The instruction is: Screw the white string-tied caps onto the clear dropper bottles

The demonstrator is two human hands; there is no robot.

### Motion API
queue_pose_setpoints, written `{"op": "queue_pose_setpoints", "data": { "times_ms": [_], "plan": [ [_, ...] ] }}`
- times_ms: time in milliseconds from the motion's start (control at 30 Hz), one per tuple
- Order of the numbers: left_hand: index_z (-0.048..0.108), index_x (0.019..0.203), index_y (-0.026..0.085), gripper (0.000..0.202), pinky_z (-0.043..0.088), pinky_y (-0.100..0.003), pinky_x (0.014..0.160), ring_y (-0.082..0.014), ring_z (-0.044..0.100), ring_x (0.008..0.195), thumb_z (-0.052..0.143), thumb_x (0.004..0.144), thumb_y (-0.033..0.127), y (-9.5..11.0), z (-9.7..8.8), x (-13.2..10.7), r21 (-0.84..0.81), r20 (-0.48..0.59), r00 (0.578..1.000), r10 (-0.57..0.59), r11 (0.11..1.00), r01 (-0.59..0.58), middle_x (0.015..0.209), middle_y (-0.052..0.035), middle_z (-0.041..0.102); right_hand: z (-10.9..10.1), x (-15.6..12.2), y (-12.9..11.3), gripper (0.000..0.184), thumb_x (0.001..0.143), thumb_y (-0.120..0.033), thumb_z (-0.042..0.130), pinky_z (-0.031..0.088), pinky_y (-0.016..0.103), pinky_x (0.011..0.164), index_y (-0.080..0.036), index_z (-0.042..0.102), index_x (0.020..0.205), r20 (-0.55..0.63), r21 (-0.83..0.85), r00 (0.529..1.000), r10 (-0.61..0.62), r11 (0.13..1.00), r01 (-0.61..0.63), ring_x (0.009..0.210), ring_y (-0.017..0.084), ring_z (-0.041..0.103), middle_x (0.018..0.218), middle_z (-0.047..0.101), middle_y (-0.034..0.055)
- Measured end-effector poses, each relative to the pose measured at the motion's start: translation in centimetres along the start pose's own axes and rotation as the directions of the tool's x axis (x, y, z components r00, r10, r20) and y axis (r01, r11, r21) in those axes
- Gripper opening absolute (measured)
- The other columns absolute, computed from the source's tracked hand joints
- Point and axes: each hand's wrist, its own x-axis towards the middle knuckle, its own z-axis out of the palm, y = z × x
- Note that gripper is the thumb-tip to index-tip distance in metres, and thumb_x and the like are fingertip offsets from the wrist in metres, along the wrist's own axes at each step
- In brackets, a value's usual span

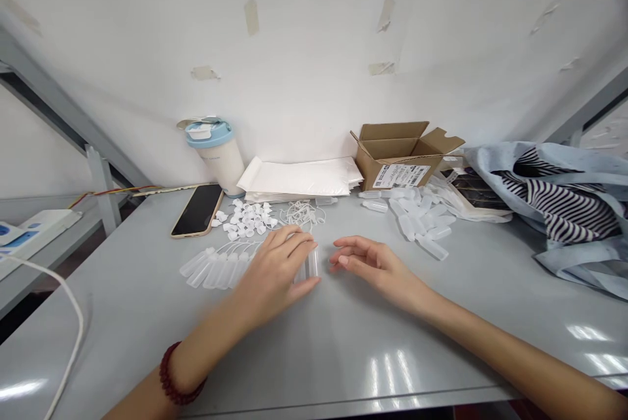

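My left hand [277, 263] reaches over a row of small translucent plastic bottles [218, 273], fingers and thumb apart around the upper and lower ends of the row's right end. An end bottle [314, 262] shows between its fingertips and thumb; whether they press on it I cannot tell. Thin white cords run from the tops of the bottles on the left. To the right, my right hand [373, 266] hovers just above the table with fingers loosely curved and nothing visible in them. Behind my left hand lie white caps [249, 218] and a tangle of white cords [303, 212].
A pile of loose bottles [422, 214] lies right of centre, before an open cardboard box [400, 158]. White envelopes [304, 178], a tumbler [218, 158] and a phone [197, 210] are at the back. A blue fabric bag [554, 191] occupies the right side; a white cable [73, 302] hangs left.
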Motion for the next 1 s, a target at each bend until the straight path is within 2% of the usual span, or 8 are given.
{"op": "queue_pose_setpoints", "data": {
  "times_ms": [133,367,667,1000],
  "plan": [
    [0.058,0.109,0.014,0.039,0.048,-0.047,0.088,-0.0295,0.051,0.108,0.074,0.073,0.021,-0.4,-0.3,-0.1,-0.019,0.109,0.992,-0.062,0.998,0.065,0.103,-0.0090,0.067,-0.4,0.1,-0.4,0.036,0.083,-0.047,0.061,0.047,0.041,0.088,-0.018,0.057,0.104,-0.053,-0.003,0.998,-0.013,1.000,0.013,0.091,0.023,0.068,0.097,0.070,0.0083],
    [0.057,0.106,0.017,0.033,0.046,-0.046,0.091,-0.0293,0.049,0.110,0.069,0.075,0.018,0.2,-0.1,-0.1,-0.035,0.202,0.976,-0.078,0.996,0.087,0.101,-0.0070,0.065,-0.6,0.1,-0.5,0.033,0.083,-0.048,0.061,0.049,0.040,0.086,-0.019,0.058,0.099,-0.070,-0.045,0.997,-0.044,0.998,0.040,0.089,0.022,0.068,0.093,0.069,0.0073],
    [0.058,0.107,0.016,0.031,0.041,-0.050,0.095,-0.0315,0.047,0.113,0.065,0.077,0.019,0.4,0.0,-0.2,0.009,0.239,0.969,-0.058,0.998,0.057,0.107,-0.0078,0.063,-1.3,0.5,-0.7,0.031,0.082,-0.045,0.061,0.049,0.038,0.080,-0.018,0.057,0.096,-0.133,-0.095,0.989,-0.060,0.994,0.047,0.082,0.020,0.066,0.089,0.069,0.0067],
    [0.058,0.110,0.017,0.033,0.041,-0.050,0.095,-0.0311,0.046,0.114,0.064,0.078,0.020,0.4,0.0,-0.3,0.010,0.265,0.963,-0.050,0.999,0.049,0.114,-0.0096,0.061,-1.4,0.8,-0.3,0.023,0.082,-0.036,0.058,0.049,0.038,0.080,-0.018,0.056,0.096,-0.136,-0.101,0.988,-0.067,0.993,0.053,0.079,0.019,0.066,0.092,0.068,0.0064]
  ]
}}
